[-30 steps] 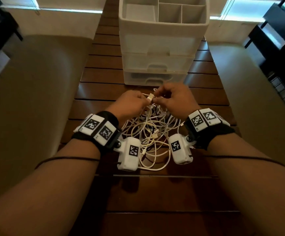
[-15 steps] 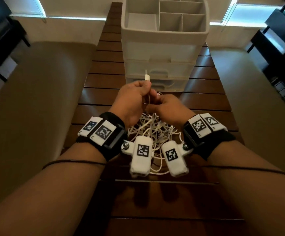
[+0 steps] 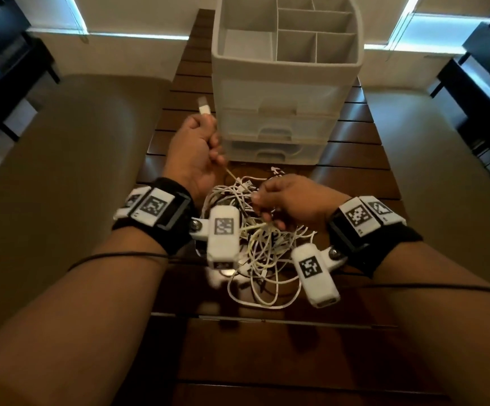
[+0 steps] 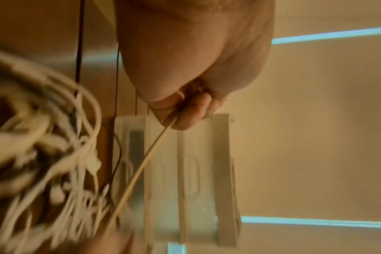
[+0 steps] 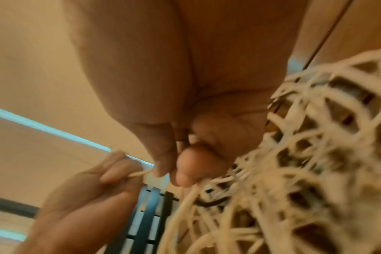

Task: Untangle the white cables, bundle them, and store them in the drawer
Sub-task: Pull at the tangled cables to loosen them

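The tangled heap of thin white charging cables (image 3: 255, 247) lies on the dark slatted wooden table (image 3: 355, 177), just in front of the white plastic three-drawer organiser (image 3: 281, 101) with its divided open top tray. All three drawers look closed, and none of the cables is bundled. One single white cable strand (image 3: 232, 174) runs taut out of the heap, up and to the left. The left hand (image 3: 192, 150) is raised above the table with its fingers curled tight around that strand, and the strand's white plug end (image 3: 204, 106) sticks up out of the top of the fist, in front of the organiser's left edge. From the left wrist camera the strand (image 4: 141, 168) leaves the curled fingers (image 4: 189, 113) and slants down towards the blurred heap (image 4: 43, 154). The right hand (image 3: 293, 202) sits lower, over the heap's far right side, its fingers bent and pinching into the cables; the right wrist view shows the thumb and fingertips (image 5: 185, 171) pressed together on a few strands at the heap's edge (image 5: 294, 171). Both wrists wear black straps carrying white camera blocks with square black-and-white markers (image 3: 223, 227). To either side of the table lies pale beige floor (image 3: 62, 171), and dark furniture (image 3: 487, 77) stands along the walls.
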The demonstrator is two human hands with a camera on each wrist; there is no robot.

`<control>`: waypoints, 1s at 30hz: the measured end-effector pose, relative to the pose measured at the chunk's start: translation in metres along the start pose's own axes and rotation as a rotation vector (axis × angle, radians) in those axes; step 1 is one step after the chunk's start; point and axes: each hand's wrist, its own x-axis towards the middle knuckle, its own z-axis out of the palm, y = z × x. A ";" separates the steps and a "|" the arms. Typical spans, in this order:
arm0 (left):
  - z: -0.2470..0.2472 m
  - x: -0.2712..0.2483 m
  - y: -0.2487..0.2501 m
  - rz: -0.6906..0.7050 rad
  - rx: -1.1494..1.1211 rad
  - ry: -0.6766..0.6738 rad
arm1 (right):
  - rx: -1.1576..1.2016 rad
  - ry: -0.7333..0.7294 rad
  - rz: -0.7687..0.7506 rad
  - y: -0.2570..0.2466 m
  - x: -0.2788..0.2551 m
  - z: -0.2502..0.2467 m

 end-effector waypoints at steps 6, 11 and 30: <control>-0.034 -0.001 0.007 0.271 0.920 0.020 | -0.464 0.153 0.026 0.020 -0.001 -0.012; 0.002 -0.040 -0.036 0.169 1.014 -0.249 | -0.698 0.368 -0.241 -0.010 0.004 -0.002; -0.010 -0.040 -0.011 0.544 1.584 -0.164 | -0.428 0.387 -0.202 -0.022 0.001 0.011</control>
